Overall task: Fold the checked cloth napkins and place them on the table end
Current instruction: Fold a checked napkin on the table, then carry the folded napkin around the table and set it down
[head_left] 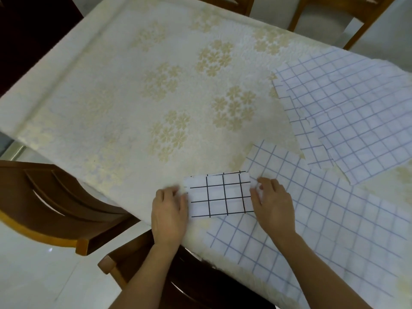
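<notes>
Both hands pinch the folded black-checked napkin (219,195): left hand (169,216) its left end, right hand (273,208) its right. Its long axis runs left-right, along the near table edge (142,217).

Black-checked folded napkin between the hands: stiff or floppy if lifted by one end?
Probably floppy: the black-checked folded napkin is thin cloth in visible layers, so it may sag or unfold. Likely light. It could slide on the tablecloth when pushed.

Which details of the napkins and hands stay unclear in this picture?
Head view:
- Folded black-checked napkin: layer count hidden; both ends covered by the left hand and right hand.
- Fingertips: motion-blurred.
- Blue-checked napkins: overlapping and cut by the right frame edge, number uncertain.
</notes>
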The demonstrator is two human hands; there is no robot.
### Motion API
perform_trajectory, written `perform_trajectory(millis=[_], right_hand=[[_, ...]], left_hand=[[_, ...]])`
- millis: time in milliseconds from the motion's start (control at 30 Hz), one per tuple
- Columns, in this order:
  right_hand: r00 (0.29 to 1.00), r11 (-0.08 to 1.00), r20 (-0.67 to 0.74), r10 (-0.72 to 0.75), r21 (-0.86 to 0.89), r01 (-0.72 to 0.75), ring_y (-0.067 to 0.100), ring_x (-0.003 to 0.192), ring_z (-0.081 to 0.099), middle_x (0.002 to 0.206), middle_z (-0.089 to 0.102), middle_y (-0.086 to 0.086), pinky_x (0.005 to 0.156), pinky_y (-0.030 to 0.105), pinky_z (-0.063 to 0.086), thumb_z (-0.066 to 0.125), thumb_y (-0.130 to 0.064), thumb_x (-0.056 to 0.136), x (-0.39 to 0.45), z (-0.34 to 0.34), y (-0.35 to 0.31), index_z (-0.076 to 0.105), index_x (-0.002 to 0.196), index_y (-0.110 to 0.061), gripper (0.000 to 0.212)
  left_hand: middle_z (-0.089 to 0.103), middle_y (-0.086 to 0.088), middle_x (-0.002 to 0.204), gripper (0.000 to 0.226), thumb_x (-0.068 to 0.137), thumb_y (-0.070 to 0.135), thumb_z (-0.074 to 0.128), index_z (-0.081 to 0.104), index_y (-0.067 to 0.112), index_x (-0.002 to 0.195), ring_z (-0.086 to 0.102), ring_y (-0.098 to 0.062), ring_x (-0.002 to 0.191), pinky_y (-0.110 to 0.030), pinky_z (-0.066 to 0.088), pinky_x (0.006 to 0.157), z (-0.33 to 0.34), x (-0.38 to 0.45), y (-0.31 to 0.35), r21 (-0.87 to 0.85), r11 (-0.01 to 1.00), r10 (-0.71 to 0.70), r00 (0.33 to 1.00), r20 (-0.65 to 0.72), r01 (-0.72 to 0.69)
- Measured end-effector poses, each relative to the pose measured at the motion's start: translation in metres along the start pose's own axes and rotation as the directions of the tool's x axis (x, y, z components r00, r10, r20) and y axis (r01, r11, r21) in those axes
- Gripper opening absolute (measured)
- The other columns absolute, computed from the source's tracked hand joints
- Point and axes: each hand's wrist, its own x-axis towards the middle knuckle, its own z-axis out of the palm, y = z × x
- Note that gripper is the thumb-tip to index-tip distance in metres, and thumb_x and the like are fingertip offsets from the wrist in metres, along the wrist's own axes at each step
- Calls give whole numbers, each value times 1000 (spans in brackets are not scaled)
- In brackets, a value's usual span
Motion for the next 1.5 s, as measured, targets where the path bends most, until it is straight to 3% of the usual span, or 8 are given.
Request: perform_trajectory(millis=[200,367,700,900,1067,1200,1300,1500], right_hand=[[953,944,126,275,151,-292,22,76,55,78,55,-2,66,39,50,60,-34,96,1,7,-22,57,85,-15,23],[890,893,183,419,92,-440,26,87,58,91,61,4,76,42,52,64,-41,93,7,13,-32,61,97,-12,30],[834,838,275,479,139,-527,24,87,57,96,58,3,77,37,49,62,-34,96,12,12,-42,57,91,-15,20],[851,846,276,448,179,-503,23,80,56,85,57,-1,79,40,47,58,-34,99,14,-1,-47,53,92,-17,19],[791,679,328,517,405,-612,10,78,59,85,59,-9,60,16,39,69,-31,93,11,-31,-42,57,103,-19,20],[750,494,431,502,569,-657,5,82,62,92,65,-4,69,14,43,73,-30,90,2,-57,-34,56,123,-25,38],[737,346,532,418,657,-670,12,86,73,96,76,2,74,22,55,70,-21,93,-7,-79,-30,70,113,-16,21],[766,291,577,282,710,-642,26,88,74,93,77,10,77,39,58,63,-25,97,-31,-117,-21,76,97,-6,22]], left_hand=[[55,2,99,26,93,34,66,61,13,107,51,-15,84,-28,36,73,5,-10,15,-57,967,-247,969,17,247],[57,2,96,28,89,40,68,62,14,99,58,-19,83,-38,50,74,10,-9,20,-33,961,-275,961,6,275],[55,-4,109,25,96,35,62,63,11,104,58,-23,95,-41,50,83,22,-4,31,-63,919,-383,919,92,389],[49,-3,99,17,94,28,64,57,14,87,48,-18,90,-27,39,79,13,-4,37,-213,906,-337,927,163,366],[53,1,76,23,93,20,65,50,12,78,48,-11,68,-9,38,51,-5,-5,40,-476,712,-391,855,341,516],[70,-1,96,17,89,15,73,60,13,100,67,-14,84,-22,52,71,-21,-12,48,-624,515,-363,809,462,587],[75,-10,109,28,89,8,71,65,8,117,72,-27,100,-41,57,87,-35,-22,58,-693,349,-242,775,583,630],[74,-10,111,24,99,21,59,69,9,118,70,-28,105,-45,55,94,-53,-67,83,-717,396,-133,808,574,574]])
